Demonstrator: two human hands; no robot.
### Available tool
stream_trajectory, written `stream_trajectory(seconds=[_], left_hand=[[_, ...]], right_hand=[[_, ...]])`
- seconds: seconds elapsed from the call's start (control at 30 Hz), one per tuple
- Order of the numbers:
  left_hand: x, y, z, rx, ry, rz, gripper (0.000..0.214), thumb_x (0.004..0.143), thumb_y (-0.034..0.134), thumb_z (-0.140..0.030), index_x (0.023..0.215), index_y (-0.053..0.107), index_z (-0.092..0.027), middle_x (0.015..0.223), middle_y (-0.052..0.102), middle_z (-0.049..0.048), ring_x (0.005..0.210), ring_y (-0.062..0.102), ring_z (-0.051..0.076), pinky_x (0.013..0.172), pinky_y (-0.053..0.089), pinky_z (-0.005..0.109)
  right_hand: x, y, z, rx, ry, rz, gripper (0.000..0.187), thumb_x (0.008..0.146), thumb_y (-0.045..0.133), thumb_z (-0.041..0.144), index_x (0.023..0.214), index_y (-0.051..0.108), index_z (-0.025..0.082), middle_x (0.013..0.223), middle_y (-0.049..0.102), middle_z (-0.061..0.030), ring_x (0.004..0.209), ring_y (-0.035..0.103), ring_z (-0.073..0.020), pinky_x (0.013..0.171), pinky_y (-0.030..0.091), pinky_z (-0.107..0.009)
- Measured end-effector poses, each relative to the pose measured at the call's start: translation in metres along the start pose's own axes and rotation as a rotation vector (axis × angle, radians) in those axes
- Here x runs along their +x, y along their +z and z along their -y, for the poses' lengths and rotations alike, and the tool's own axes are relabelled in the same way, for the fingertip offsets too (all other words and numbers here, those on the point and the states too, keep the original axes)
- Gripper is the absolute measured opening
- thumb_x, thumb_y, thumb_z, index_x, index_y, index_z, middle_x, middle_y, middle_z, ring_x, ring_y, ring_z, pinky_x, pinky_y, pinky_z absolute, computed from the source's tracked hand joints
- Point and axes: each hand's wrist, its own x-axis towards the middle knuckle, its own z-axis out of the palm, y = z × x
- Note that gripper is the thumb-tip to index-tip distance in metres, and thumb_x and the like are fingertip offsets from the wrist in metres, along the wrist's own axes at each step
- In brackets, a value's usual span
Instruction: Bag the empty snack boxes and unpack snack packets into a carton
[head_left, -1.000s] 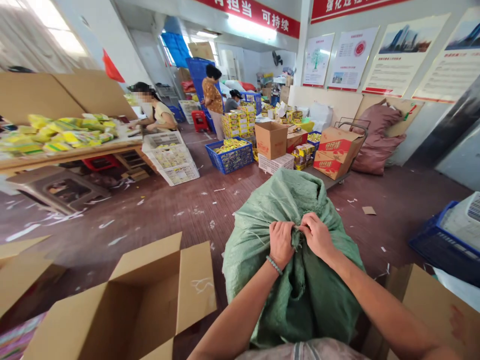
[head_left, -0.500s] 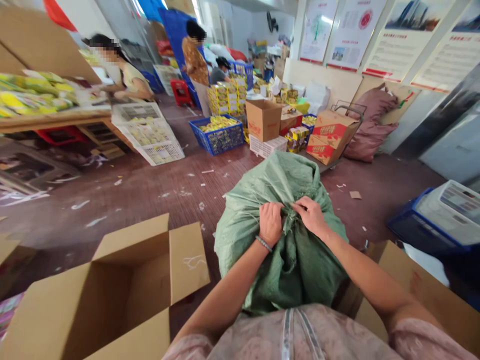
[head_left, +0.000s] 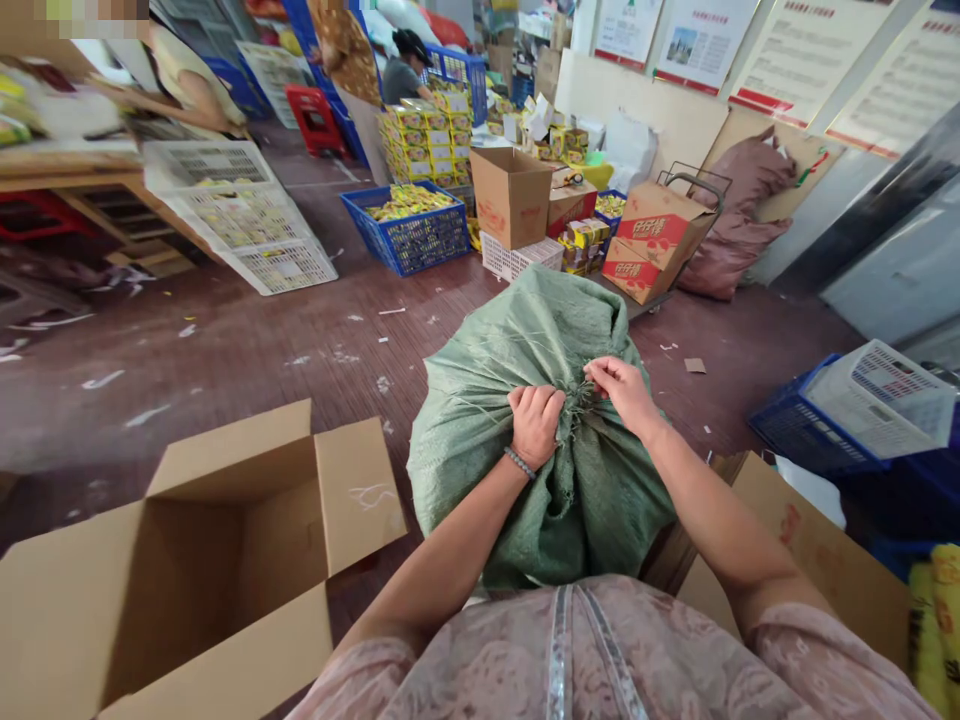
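Observation:
A large, full green woven sack (head_left: 480, 350) stands in front of my body, its mouth gathered into a frayed, tied neck. My left hand (head_left: 537, 425) is closed on the bunched sack cloth just left of that neck, a beaded bracelet on its wrist. Just above and right of the neck, my right hand (head_left: 621, 392) makes a pinch with thumb and forefinger. Whatever lies between those fingertips is too small to make out. The sack's contents are hidden inside it.
An open cardboard box (head_left: 240, 560) sits at my left, another carton (head_left: 817, 560) at my right. Farther off stand a blue crate (head_left: 427, 245) of yellow packets, a white crate (head_left: 285, 262) and a cart with printed cartons (head_left: 649, 245). Co-workers are at the back left.
My view has tipped downward and shifted slightly. The right hand's fingertips have lifted a little from the sack's neck, while my left hand keeps its hold on the cloth.

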Motion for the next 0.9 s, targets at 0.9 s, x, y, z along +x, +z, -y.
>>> stream_trajectory(seconds=[0.9], left_hand=[[0.028,-0.050,-0.049,-0.092,-0.712,0.308,0.033,0.093,0.061,-0.051,0.084,0.056,-0.020,0.085,0.063,0.0073,0.087,0.062,0.025,0.083,0.047,0.036]], right_hand=[[-0.013,0.009,-0.011,-0.445,-0.499,-0.151,0.022,0.095,0.050,0.040,0.081,0.054,0.024,0.098,0.070,-0.0108,0.097,0.063,-0.0247,0.093,0.049,-0.040]])
